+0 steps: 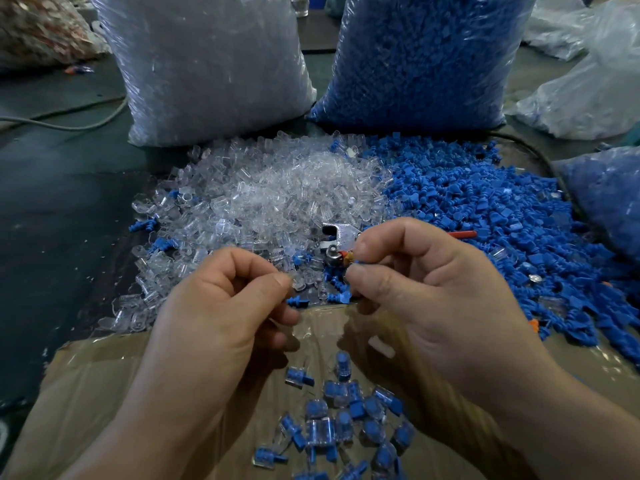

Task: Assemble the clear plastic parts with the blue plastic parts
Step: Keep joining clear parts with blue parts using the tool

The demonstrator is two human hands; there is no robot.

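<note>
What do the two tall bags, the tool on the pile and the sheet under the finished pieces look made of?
Bags: thin clear plastic film, glossy and wrinkled. Tool: bright bare metal head, red handle, probably plastic-coated. Sheet: brown cardboard, apparently under shiny tape, given the glare.

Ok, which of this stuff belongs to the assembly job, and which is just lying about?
Job: clear parts pile, blue parts pile, assembled pieces on the cardboard, blue part pinched in the right hand.
Lying about: metal tool with red handle, grey cable, bag of reddish scraps.
</note>
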